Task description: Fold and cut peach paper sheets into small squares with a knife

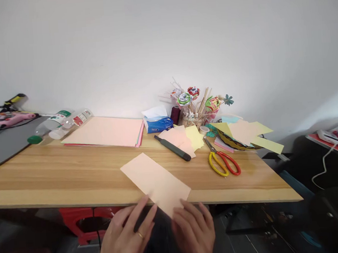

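Observation:
A pale pink sheet of paper [157,178] lies slantwise over the table's front edge, its near corner reaching past the wood. My right hand [194,227] grips that near end, fingers on top and the thumb side tucked below. At the paper's left long edge is my left hand [129,233], a ring on one finger; its fingers are stretched and apart, with the tips at or just touching the edge, slightly blurred. Beyond the sheet lie a dark green utility knife [173,148] and scissors [220,157] with one yellow and one red handle.
Behind are a stack of coloured paper [105,131], a blue tissue pack [159,125], loose paper pieces [177,137] and paper flowers [184,98] in a jar. Bottles [56,121] lie back left. A basket [237,142] with paper stands right. A red stool [83,223] is below the table.

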The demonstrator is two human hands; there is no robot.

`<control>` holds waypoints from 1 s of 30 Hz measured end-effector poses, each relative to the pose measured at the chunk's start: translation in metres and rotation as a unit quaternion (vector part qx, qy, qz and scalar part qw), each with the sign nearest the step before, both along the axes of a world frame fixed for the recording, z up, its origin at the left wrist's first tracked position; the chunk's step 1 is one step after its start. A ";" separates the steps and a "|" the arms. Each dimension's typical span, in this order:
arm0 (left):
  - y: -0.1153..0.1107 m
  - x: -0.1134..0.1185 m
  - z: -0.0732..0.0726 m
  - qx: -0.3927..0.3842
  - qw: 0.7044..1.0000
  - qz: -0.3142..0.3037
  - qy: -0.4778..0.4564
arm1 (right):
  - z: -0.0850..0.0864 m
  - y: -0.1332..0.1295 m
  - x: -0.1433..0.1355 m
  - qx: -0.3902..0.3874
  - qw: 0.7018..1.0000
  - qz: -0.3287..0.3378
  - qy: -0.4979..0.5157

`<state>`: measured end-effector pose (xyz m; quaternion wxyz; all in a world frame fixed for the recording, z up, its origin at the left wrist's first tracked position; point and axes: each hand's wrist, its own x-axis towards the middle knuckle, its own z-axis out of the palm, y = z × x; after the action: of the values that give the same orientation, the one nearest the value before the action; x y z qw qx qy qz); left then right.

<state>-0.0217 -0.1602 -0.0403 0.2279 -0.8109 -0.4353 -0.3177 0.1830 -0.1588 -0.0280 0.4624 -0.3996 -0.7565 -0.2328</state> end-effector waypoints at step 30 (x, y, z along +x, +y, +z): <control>0.053 0.015 0.024 -0.290 0.906 0.063 -0.303 | 0.016 0.060 -0.008 -0.395 0.906 -0.029 0.152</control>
<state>-0.0067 -0.1068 -0.0161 -0.1405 -0.6767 -0.6066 -0.3928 0.1753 -0.0986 -0.0124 0.3695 -0.6017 -0.6951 0.1350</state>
